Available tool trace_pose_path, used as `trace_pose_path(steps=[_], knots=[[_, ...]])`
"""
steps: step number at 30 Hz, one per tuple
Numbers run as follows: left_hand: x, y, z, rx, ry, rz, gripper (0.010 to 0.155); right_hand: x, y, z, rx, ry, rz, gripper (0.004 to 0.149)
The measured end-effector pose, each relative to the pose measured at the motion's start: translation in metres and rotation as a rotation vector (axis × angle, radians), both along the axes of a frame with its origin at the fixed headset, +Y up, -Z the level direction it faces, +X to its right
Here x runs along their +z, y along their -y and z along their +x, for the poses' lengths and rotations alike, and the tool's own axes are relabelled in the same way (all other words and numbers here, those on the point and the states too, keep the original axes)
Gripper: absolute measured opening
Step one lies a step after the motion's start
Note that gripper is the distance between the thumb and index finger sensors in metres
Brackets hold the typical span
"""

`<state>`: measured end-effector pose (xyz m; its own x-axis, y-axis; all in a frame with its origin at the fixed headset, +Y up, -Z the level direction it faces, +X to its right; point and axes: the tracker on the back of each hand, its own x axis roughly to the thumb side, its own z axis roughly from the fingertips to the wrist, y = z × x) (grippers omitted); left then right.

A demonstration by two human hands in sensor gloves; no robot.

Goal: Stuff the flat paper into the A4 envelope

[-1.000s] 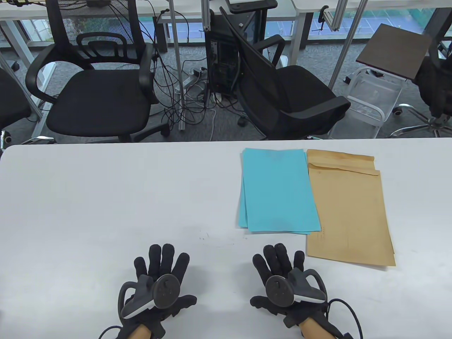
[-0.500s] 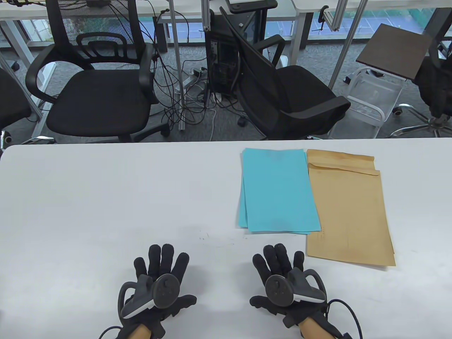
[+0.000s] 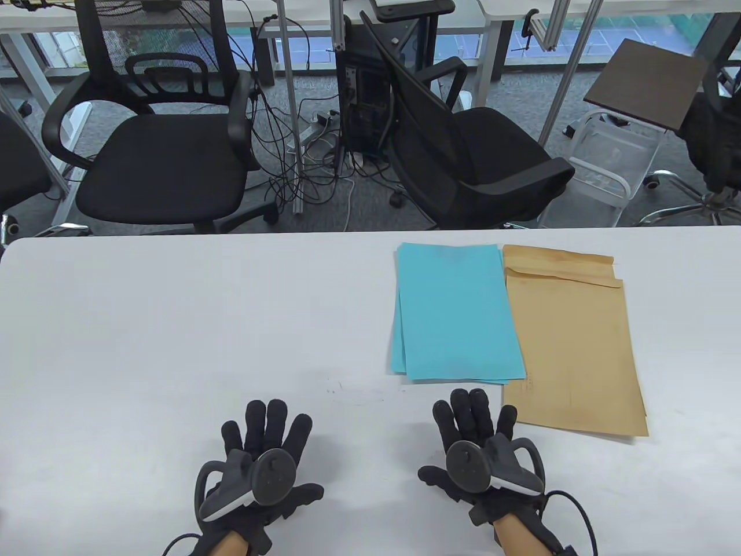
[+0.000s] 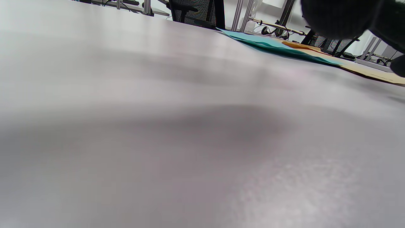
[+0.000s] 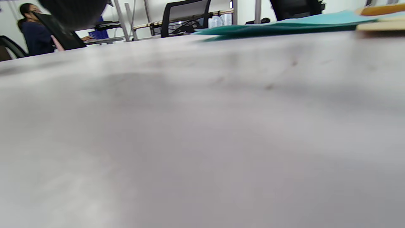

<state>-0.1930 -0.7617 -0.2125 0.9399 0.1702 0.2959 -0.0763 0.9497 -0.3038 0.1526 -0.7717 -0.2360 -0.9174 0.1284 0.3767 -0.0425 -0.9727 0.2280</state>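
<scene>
Light blue flat paper sheets (image 3: 454, 313) lie on the white table (image 3: 173, 324), right of centre. A brown A4 envelope (image 3: 573, 347) lies beside them on the right, its flap end at the far side. My left hand (image 3: 263, 446) rests flat on the table near the front edge, fingers spread, holding nothing. My right hand (image 3: 477, 431) lies flat and empty just in front of the blue sheets, its fingertips (image 3: 469, 399) close to their near edge. The paper (image 4: 269, 44) and envelope (image 4: 364, 68) show at the far side of the left wrist view; the paper (image 5: 284, 27) shows in the right wrist view.
Black office chairs (image 3: 156, 145) (image 3: 469, 150) stand beyond the table's far edge, with cables and a computer tower (image 3: 365, 98) on the floor. A clear plastic bin (image 3: 608, 168) stands at the back right.
My right hand has slid forward and a little right, toward the near edge of the blue sheets. The left hand, paper and envelope have not moved.
</scene>
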Motion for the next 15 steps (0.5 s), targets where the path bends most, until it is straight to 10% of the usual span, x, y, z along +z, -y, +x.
trace_pose_path(steps=[15], knots=[[0.0,-0.001,0.0,0.014,0.009,0.006,0.102,-0.015,-0.029,0.163,0.02,0.729,0.181,0.103]])
